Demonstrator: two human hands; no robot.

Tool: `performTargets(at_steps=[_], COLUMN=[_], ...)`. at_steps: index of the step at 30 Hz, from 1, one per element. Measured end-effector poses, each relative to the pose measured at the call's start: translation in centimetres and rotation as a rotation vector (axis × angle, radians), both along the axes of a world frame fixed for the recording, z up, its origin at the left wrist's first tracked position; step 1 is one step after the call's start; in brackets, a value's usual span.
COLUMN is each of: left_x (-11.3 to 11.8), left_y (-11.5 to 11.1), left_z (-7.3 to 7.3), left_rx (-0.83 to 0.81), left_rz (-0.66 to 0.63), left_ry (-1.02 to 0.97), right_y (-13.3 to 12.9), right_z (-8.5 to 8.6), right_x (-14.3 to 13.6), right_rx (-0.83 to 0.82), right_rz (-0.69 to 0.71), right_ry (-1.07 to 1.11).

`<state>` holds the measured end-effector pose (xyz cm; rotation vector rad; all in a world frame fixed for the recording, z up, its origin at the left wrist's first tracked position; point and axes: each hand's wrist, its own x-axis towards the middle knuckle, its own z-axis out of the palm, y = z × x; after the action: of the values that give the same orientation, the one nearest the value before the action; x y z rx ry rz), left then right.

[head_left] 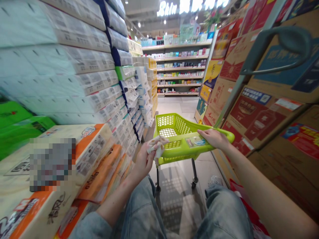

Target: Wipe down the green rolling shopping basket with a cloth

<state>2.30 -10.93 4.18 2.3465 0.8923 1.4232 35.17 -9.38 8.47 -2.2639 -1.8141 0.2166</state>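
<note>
A lime-green shopping cart (pixel 171 151) with a perforated plastic basket stands in front of my knees, its thin dark legs on wheels. My right hand (pixel 214 137) is closed on the right part of its handle rim, beside a small label panel. At the left end of the handle, my left hand (pixel 144 159) pinches a crumpled white tissue (pixel 157 147) with brownish patches. The tissue lies against the left edge of the cart; whether those fingers also touch the cart, I cannot tell.
Tall stacks of wrapped tissue packs (pixel 92 59) line the left, with orange-and-cream packs (pixel 97 159) close by my left arm. Cardboard cartons (pixel 259 113) are piled on the right, beside a grey metal handle (pixel 294 43). The tiled aisle (pixel 171 104) leads to stocked shelves (pixel 179 68).
</note>
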Motion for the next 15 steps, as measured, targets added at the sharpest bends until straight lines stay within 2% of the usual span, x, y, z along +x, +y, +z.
performTargets(at_steps=[3,5,10,12,15], left_x=[-0.7,-0.7,0.6,1.0,1.7], left_y=[-0.2,-0.4,-1.5,-1.9,-1.8], left_z=[0.8,1.5,2.8,3.1,3.3], left_rx=[0.014,-0.007,-0.120,-0.173,-0.163], left_rz=[0.179,0.209,0.180,0.129,0.075], left_ry=[-0.140,-0.191,-0.178,-0.140,-0.033], right_y=[0.2,0.3,0.2,0.1,0.0], right_z=[-0.2,-0.2,0.0,0.2,0.3], right_x=[0.2,0.2,-0.1,-0.2,-0.4], right_rx=[0.011,0.012,0.019,0.014,0.005], right_rz=[0.009,0.016,0.012,0.007,0.005], right_ry=[0.001,-0.001,-0.007,-0.010,-0.010])
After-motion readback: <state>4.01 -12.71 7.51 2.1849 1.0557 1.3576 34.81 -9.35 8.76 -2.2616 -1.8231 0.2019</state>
